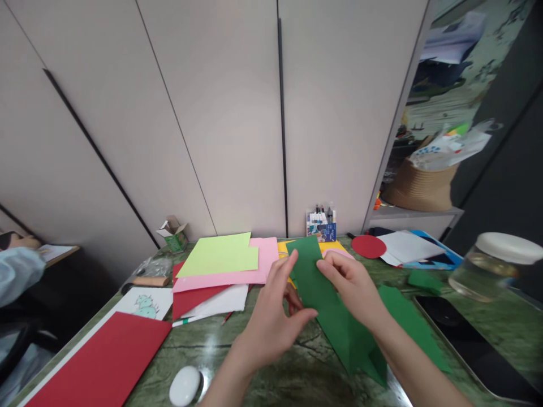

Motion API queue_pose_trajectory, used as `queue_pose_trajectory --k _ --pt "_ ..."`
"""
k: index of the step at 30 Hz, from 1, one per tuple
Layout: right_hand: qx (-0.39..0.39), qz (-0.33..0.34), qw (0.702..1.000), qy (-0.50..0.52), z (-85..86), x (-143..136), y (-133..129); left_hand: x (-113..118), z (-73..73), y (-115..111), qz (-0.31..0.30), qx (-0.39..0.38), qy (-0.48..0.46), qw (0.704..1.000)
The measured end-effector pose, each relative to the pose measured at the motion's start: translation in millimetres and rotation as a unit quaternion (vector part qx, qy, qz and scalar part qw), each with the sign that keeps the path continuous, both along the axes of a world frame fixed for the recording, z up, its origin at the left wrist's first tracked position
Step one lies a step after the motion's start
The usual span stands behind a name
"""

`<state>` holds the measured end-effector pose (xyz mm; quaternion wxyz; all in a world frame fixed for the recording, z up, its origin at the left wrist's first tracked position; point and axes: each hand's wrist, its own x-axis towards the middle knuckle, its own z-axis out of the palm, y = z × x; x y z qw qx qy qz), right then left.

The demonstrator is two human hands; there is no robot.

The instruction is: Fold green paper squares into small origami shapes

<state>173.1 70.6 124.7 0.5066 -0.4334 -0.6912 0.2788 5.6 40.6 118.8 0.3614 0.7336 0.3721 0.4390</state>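
Observation:
A long strip of dark green paper (316,280) is held up in front of me, creased and bent toward its lower end. My right hand (350,280) pinches its right edge between thumb and fingers. At the left edge is my left hand (278,311), its index finger and thumb spread wide. The left thumb tip overlaps the strip, and the other left fingers curl near its edge. Under my right forearm, another green sheet (411,325) lies on the green marbled table (229,362). A small green scrap (425,281) sits beyond it.
Lime paper (216,254) and pink paper (269,260) are stacked at the back. Red paper (102,362) and a white case (185,386) are at left front. A phone (470,339), a lidded jar (483,274) and a red circle (369,246) are right. Markers (321,226) stand by the cabinet.

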Motion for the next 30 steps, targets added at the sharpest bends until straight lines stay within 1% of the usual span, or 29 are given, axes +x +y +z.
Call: queue_pose_trajectory --k 4,7,10,12,15,18,22,26,30 --pt "-0.024 0.009 1.0 -0.012 1.3 0.4 -0.7 1.0 -2.5 0.2 0.006 0.007 0.002 1.0" --pt "-0.029 0.004 0.999 -0.024 0.8 0.2 -0.9 1.3 -3.7 0.2 0.013 0.003 -0.006 1.0" --pt "-0.038 0.015 0.998 -0.042 0.4 0.4 -0.6 0.7 -3.7 0.2 0.017 -0.002 -0.016 1.0" --pt "-0.039 0.03 0.997 -0.06 1.3 0.8 -0.8 -0.1 -3.2 0.5 0.025 -0.001 -0.019 0.999" --pt "-0.037 0.032 0.996 -0.077 3.8 0.9 -2.6 -1.0 -2.6 1.6 0.043 0.003 -0.021 0.999" --pt "-0.047 0.022 0.996 -0.076 5.4 1.0 -4.7 -0.9 -2.8 2.9 0.048 0.01 -0.022 0.999" --pt "-0.057 0.033 0.995 -0.079 4.3 3.3 -3.5 0.2 -3.4 3.1 0.045 0.014 -0.023 0.999" --pt "-0.051 0.039 0.995 -0.081 0.8 6.8 0.4 0.8 -3.7 3.2 0.042 0.011 -0.024 0.999" --pt "-0.078 0.074 0.992 -0.071 1.4 9.0 0.5 0.3 -3.1 4.3 0.05 0.007 -0.03 0.998"
